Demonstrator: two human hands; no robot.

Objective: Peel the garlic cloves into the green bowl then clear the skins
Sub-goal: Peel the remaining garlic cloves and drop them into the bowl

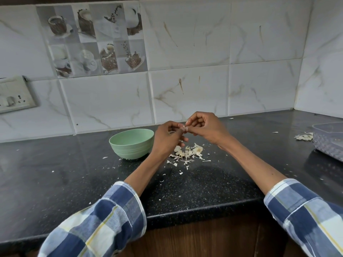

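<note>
Item: a small pale garlic clove (182,129), pinched between both hands above the black speckled stone countertop (74,164), just right of the bowl; it is largely hidden by fingertips, so how much skin remains cannot be told. The left hand (168,140) curls round the clove from the near side, thumb and forefinger closed on it, apparently to steady it. The right hand (206,128) meets it from the far side, its fingers curled and its fingertips pinching at the clove's end, a hold that suits picking skin loose with the nails. Both hands work directly over the heap of papery off-white garlic skins (189,152), most likely so that fresh peelings drop onto the same pile and sweeping up later is simpler. The round pale green plastic bowl (132,143) stands upright on the countertop just left of the left hand, near enough for a peeled clove to be dropped in with a short reach; its visible inner wall shows no cloves, though its bottom is out of sight. Smaller flecks of skin lie scattered across the countertop toward its front edge. A second small clump of pale skins (304,136) lies well to the right, just beside a clear textured plastic container (328,140). Blue, white and yellow checked sleeves (104,223) are pushed up the forearms, probably to keep cloth clear of the work.
</note>
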